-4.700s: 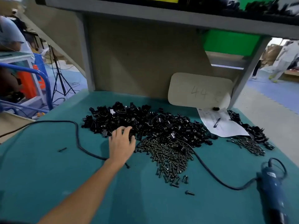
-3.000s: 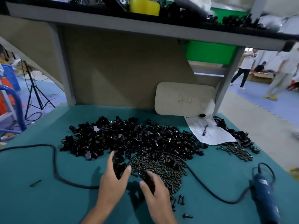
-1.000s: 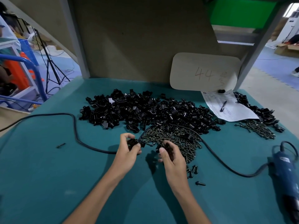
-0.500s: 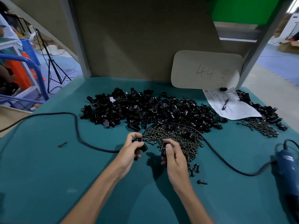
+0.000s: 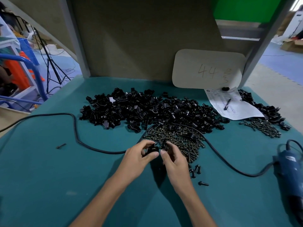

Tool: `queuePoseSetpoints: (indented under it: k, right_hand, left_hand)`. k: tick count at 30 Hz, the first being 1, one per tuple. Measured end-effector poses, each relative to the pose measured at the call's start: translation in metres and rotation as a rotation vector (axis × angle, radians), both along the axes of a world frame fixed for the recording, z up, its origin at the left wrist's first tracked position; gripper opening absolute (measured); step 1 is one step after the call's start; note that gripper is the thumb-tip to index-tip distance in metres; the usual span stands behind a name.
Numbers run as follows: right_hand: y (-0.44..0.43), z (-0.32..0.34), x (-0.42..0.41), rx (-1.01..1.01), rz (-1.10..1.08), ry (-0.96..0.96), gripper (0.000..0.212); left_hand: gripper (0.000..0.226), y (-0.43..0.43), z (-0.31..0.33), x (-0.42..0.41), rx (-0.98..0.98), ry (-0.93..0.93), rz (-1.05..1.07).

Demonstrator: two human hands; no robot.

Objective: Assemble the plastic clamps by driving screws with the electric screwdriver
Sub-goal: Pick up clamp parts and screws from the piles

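Note:
My left hand [image 5: 139,157] pinches a black plastic clamp piece [image 5: 153,149] just above the green table. My right hand [image 5: 173,158] pinches a second black clamp piece [image 5: 164,144] right beside it; the two pieces nearly touch. Behind my hands lies a pile of dark screws [image 5: 178,136], and further back a wide heap of black clamp parts [image 5: 147,108]. The blue electric screwdriver [image 5: 293,171] lies untouched at the table's right edge, its black cord [image 5: 218,154] curving over the screws.
A paper sheet with a pen [image 5: 229,104] lies at the back right below a beige board marked 44 [image 5: 208,69]. A smaller heap of clamps and screws [image 5: 264,118] sits at the far right. A few loose screws [image 5: 196,171] lie near my right wrist.
Both hands have drawn together, bringing the two clamp pieces from apart to almost touching. Earlier, my left hand reached alone into the heap, then the right joined.

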State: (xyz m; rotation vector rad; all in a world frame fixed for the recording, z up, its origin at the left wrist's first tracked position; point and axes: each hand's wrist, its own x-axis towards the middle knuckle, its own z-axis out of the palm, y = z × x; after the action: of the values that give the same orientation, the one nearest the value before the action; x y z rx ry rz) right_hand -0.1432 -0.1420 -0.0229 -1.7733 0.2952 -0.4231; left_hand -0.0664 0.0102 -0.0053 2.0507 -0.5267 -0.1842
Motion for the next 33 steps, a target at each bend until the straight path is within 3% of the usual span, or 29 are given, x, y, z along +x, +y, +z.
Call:
queuePoseSetpoints:
  k: [11, 15, 24, 33]
  right_hand:
    - [0.005, 0.004, -0.003, -0.254, 0.067, -0.001, 0.051]
    - [0.007, 0.004, -0.003, -0.289, 0.141, 0.086, 0.062]
    - [0.006, 0.004, 0.0, -0.035, 0.125, 0.027, 0.038]
    - [0.004, 0.002, -0.001, -0.056, 0.065, 0.003, 0.028]
  left_hand:
    - [0.035, 0.001, 0.005, -0.007, -0.026, -0.135, -0.062]
    - [0.04, -0.002, 0.002, -0.011, -0.011, -0.164, -0.029]
    - [0.039, -0.005, -0.008, -0.013, 0.082, -0.192, -0.084]
    - [0.037, 0.0, -0.01, -0.012, -0.027, -0.156, -0.095]
